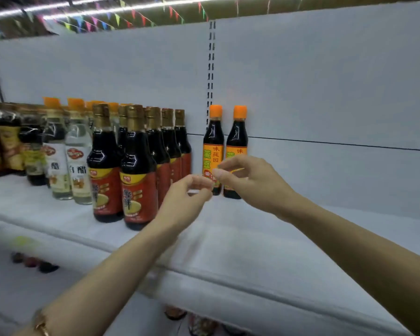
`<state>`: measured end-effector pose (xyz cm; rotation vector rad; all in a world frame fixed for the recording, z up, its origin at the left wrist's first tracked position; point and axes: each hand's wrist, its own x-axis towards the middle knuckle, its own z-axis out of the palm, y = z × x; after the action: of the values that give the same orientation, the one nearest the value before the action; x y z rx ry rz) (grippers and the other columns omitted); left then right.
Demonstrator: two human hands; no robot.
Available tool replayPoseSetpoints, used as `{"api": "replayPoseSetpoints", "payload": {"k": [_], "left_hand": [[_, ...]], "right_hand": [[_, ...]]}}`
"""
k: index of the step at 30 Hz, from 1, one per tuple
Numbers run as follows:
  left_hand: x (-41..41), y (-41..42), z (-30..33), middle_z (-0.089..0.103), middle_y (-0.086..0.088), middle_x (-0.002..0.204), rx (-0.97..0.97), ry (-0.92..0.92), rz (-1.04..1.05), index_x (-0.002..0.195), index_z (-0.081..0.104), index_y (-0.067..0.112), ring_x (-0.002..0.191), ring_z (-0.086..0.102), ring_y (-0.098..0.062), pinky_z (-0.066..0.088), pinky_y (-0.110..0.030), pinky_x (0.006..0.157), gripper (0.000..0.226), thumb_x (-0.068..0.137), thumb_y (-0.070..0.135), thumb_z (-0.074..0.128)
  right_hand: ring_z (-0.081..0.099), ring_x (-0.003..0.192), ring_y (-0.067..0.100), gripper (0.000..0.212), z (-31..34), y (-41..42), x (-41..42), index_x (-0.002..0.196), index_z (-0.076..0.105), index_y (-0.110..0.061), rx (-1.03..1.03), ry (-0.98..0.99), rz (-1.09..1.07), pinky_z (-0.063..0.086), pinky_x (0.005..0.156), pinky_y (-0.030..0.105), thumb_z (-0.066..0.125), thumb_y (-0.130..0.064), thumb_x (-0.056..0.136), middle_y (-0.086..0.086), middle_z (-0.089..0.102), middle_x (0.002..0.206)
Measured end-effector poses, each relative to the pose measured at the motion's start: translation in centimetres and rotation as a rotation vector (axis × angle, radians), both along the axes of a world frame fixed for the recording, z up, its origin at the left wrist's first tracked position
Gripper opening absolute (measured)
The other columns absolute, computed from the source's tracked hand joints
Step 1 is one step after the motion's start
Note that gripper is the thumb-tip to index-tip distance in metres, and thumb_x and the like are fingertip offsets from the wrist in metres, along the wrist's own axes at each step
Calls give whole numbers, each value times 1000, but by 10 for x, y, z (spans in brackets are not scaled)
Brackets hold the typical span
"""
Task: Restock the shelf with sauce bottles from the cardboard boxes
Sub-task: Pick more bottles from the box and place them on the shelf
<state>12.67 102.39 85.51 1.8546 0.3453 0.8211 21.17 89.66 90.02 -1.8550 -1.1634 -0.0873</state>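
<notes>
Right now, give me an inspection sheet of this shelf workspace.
Surface: white shelf, bare across its right part.
Job's things: two orange-capped dark bottles upright, side by side against the back panel; no cardboard box in view.
Clutter: gold-capped dark sauce bottles in rows at centre-left; clear vinegar bottles left of them; yellow-labelled goods at far left.
Grippers: left hand and right hand raised in front of the orange-capped bottles, fingers loosely curled, blurred, holding nothing visible.
Cables: nothing seen.
Surroundings: slotted upright in the white back panel; coloured bunting and strip lights overhead; bottle tops on a lower shelf.
</notes>
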Motion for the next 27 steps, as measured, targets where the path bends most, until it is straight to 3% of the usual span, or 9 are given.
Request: {"api": "replayPoseSetpoints", "payload": {"k": [5,10,13,17,20,24,27], "left_hand": [[-79,-23,-16,69,14,96,48,35,137,90,66,26,93,63,-2,48,-19,77,15,88,11,62],[-159,-21,-41,67,11,92,69,133,298,94,65,26,68,58,5,40,-8,51,15,91,13,60],[-207,-11,-48,66,15,102,126,220,365,106,65,29,87,59,10,44,-5,68,20,92,17,59],[-271,10,-54,61,18,111,184,313,434,105,60,41,109,54,2,43,-23,89,19,94,26,57],[-324,32,-61,60,18,111,219,381,495,99,55,47,111,54,-1,44,-23,88,19,93,30,57],[-404,66,-65,62,23,103,295,473,565,104,62,39,100,56,8,40,-4,74,14,93,31,58],[-472,96,-69,65,23,99,310,533,598,102,66,36,95,59,8,44,-8,78,15,93,26,59]], "right_hand": [[64,89,-3,23,-13,-3,-49,105,67,-22,-29,-6,260,50,76,12,62,-40,91,-14,70,95],[63,93,-1,26,-17,17,-106,108,66,-24,-115,-18,459,50,81,16,59,-44,92,-14,69,99],[63,93,-1,29,-20,38,-146,109,65,-25,-121,-49,564,53,87,25,57,-47,92,-15,67,100],[63,93,0,30,-34,74,-206,113,64,-23,-121,-23,692,53,85,25,56,-45,94,-13,67,101],[63,93,3,29,-48,106,-253,110,63,-23,-150,9,773,54,84,27,56,-46,93,-12,66,100],[59,89,-4,17,-58,150,-316,102,59,-32,-177,23,844,47,77,14,53,-46,94,-18,63,96],[59,94,-3,19,-66,188,-374,106,58,-33,-194,74,883,48,82,16,52,-47,94,-17,62,101]]}}
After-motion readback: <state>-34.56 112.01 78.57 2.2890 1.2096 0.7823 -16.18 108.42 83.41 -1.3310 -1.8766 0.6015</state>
